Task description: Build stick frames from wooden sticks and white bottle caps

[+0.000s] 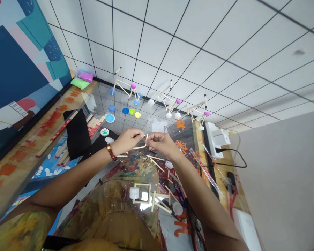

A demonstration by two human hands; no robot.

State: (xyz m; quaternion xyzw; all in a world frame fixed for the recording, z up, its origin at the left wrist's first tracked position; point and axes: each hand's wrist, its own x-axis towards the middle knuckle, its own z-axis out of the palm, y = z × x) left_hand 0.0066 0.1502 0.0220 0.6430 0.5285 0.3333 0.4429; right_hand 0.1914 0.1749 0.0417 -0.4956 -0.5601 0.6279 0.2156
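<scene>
Over the glass tabletop my right hand (162, 143) pinches a short wooden stick (147, 137) that stands nearly upright between its fingertips. Just beside it, my left hand (128, 140) has thumb and fingers pressed together; whatever they hold is too small to tell. A beaded bracelet circles the left wrist. Loose wooden sticks (156, 163) lie under the hands, with small white pieces (169, 164) among them. Closer to my body is a part-built frame of sticks (149, 185) with a white round cap (134, 193) at one end.
Stick models with coloured discs (133, 86) stand along the far edge. Coloured caps (125, 111), a tape roll (104, 132), black cloth (77, 134) and bundled sticks (96, 126) lie left. A power strip (211, 139) with a cable sits right, near packaged red-and-clear rods (205, 170).
</scene>
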